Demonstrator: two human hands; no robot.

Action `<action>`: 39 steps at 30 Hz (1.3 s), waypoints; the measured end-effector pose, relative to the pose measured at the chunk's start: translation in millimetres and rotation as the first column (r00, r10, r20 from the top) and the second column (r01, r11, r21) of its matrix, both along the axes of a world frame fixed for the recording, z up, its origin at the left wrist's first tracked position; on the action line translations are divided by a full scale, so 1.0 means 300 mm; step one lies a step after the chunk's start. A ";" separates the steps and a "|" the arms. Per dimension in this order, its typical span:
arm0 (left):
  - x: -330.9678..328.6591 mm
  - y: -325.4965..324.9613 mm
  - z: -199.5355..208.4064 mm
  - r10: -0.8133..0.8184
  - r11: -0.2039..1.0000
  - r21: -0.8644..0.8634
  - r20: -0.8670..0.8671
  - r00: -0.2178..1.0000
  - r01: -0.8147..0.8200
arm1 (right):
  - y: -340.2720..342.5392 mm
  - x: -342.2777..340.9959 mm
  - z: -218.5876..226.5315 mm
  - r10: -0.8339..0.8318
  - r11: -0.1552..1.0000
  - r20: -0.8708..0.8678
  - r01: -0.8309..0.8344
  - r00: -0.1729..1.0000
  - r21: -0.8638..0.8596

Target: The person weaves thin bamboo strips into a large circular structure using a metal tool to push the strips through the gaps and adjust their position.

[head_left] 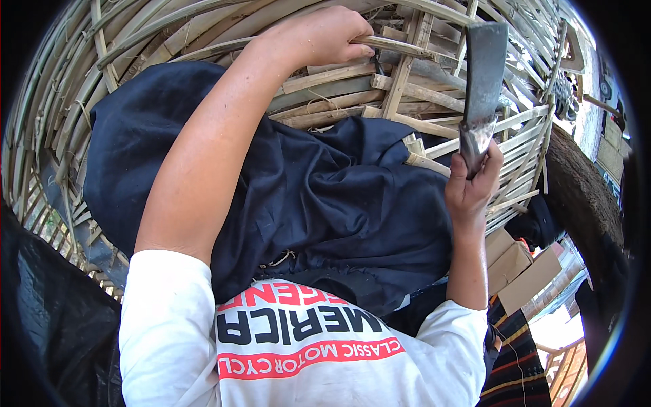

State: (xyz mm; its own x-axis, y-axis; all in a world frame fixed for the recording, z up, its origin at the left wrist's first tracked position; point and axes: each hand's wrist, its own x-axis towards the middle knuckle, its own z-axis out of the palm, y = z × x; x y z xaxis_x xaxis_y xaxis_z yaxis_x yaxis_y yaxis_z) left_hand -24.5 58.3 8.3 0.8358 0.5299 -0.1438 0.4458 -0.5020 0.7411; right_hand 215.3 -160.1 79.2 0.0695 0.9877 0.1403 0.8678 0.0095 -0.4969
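I judged that sound work required bracing the slatted frame and keeping the knife well clear of my left hand. The pale, dry-looking frame curved around that grip. My right hand was closed round the knife, which rose dark and broad beyond it. My left was closed on a thin strip running rightward.

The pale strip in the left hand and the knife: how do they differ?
The strip is pale tan; the knife is mostly dark grey. The strip is narrow; the knife is broad. The strip runs nearly sideways in view, while the knife stands nearly upright. Both are gripped.
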 end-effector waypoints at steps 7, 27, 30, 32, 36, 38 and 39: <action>0.001 -0.006 0.051 0.040 0.993 -0.105 -0.065 0.997 -0.047 | 0.062 -0.022 0.009 0.003 0.965 0.333 0.084 0.943 -0.247; 0.015 0.010 0.001 0.035 0.997 -0.071 0.042 0.999 -0.032 | 0.065 0.000 -0.025 0.035 0.984 0.336 0.025 0.941 -0.175; 0.007 -0.005 -0.006 0.068 0.994 -0.088 0.001 0.998 -0.068 | 0.067 0.022 -0.055 0.062 0.920 0.466 0.131 0.883 -0.369; 0.015 0.001 -0.001 0.022 0.999 -0.030 0.004 1.000 -0.022 | 0.040 0.026 -0.030 0.022 0.971 0.349 0.062 0.937 -0.229; 0.001 0.012 0.022 0.079 0.989 -0.123 -0.026 0.997 -0.082 | 0.082 0.031 -0.046 0.026 0.891 0.447 0.181 0.894 -0.415; 0.003 -0.005 -0.012 0.063 0.995 -0.080 0.045 0.997 -0.059 | 0.061 0.020 0.006 -0.017 0.943 0.376 0.140 0.926 -0.302; 0.013 -0.006 0.008 0.043 0.995 -0.094 0.016 0.999 -0.041 | 0.031 0.021 0.001 -0.020 0.993 0.245 0.049 0.969 -0.110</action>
State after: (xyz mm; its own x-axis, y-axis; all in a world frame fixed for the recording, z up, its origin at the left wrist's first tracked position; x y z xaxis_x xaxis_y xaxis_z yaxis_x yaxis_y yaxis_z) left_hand -20.5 56.3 10.7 0.8160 0.5494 -0.1797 0.4513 -0.4113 0.7919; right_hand 221.5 -150.8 79.5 0.0815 0.9957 0.0436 0.9613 -0.0669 -0.2673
